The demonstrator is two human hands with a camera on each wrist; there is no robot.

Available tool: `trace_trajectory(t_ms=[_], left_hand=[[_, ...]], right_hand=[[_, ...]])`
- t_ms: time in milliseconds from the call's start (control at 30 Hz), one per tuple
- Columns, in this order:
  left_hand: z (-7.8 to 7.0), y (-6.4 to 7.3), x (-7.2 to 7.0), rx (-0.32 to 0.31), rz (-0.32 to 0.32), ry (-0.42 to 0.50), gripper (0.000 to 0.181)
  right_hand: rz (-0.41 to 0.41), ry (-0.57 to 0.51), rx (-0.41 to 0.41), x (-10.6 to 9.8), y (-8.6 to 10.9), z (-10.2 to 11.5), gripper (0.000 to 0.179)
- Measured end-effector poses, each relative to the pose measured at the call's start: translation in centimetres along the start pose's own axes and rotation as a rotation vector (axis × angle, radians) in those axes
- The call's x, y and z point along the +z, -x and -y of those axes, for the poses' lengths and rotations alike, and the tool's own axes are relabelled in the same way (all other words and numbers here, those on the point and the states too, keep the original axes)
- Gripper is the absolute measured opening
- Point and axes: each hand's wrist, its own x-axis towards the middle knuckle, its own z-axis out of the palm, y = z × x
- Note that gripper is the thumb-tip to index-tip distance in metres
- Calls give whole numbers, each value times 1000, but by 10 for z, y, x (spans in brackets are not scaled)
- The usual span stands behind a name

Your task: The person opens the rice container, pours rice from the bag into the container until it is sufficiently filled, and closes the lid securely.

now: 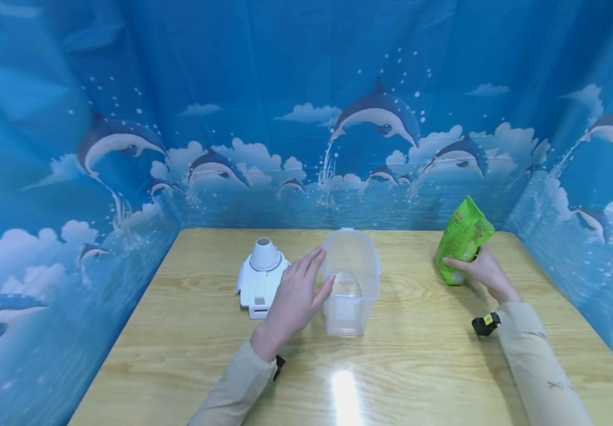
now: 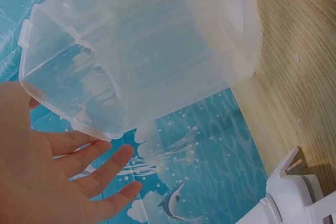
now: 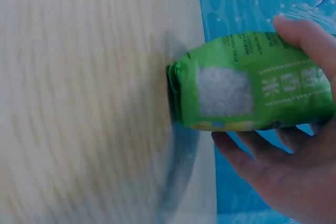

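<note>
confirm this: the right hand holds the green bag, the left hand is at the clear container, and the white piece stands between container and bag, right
Not quite: the white piece isn't between the clear container and the green bag; the head view shows it left of the container, on the side away from the bag. The rest is right.

Looks like thin plastic film on the green bag (image 1: 460,244), smooth, creased and slightly glossy. Reads as translucent, hazy plastic on the container (image 2: 163,45), smooth along the walls. Seems hard, smooth white plastic on the cone-topped part (image 1: 264,278). Shows wood grain across the tabletop (image 1: 418,367), glossy enough to mirror a bright streak. Appears matt cloth on the sleeve (image 1: 541,367); smooth, creased, faintly shiny sheeting on the printed backdrop (image 1: 258,89).
</note>
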Motion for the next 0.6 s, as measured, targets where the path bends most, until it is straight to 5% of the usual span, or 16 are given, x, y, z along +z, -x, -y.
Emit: trace_trajectory(t_ms=[600], left_hand=[[-2, 0, -1, 1, 0, 0, 59]], right_hand=[[-98, -54, 60, 19, 7, 6, 91]])
